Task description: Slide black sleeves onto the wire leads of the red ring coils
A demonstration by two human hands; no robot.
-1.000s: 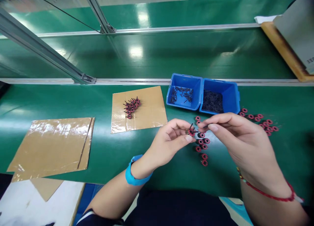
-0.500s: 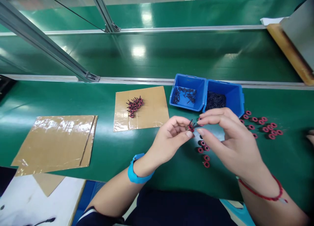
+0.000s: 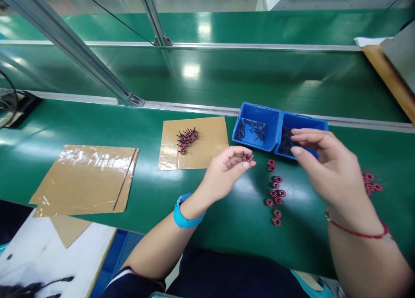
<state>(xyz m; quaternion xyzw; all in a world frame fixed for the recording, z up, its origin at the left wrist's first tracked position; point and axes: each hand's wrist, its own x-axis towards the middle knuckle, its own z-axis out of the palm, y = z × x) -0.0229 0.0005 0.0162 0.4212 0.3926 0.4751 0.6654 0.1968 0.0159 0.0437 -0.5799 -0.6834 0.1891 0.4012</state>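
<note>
My left hand [image 3: 223, 172] pinches a small red-and-black wound ring coil [image 3: 247, 158] between thumb and fingertips, just in front of the blue bins. Thin dark leads stick up from the coil. My right hand [image 3: 337, 177] hangs over the front of the right blue bin [image 3: 308, 120], thumb and fingers apart, with nothing visible between them. Short black tubes [image 3: 285, 140] fill part of that bin. Between my hands, similar ring coils [image 3: 276, 193] lie in a loose column on the green table.
Fewer black tubes lie in the left blue bin [image 3: 261, 112]. A cardboard sheet [image 3: 210, 138] carries a cluster of coils with black tubes [image 3: 187, 139]. Taped cardboard [image 3: 87, 177] lies further left. More coils [image 3: 369, 185] sit beyond my right wrist. A metal rail [image 3: 194, 109] runs behind.
My right hand has moved away from the coil, up and right to the right bin. My left hand still holds the coil. The camera view has shifted slightly.
</note>
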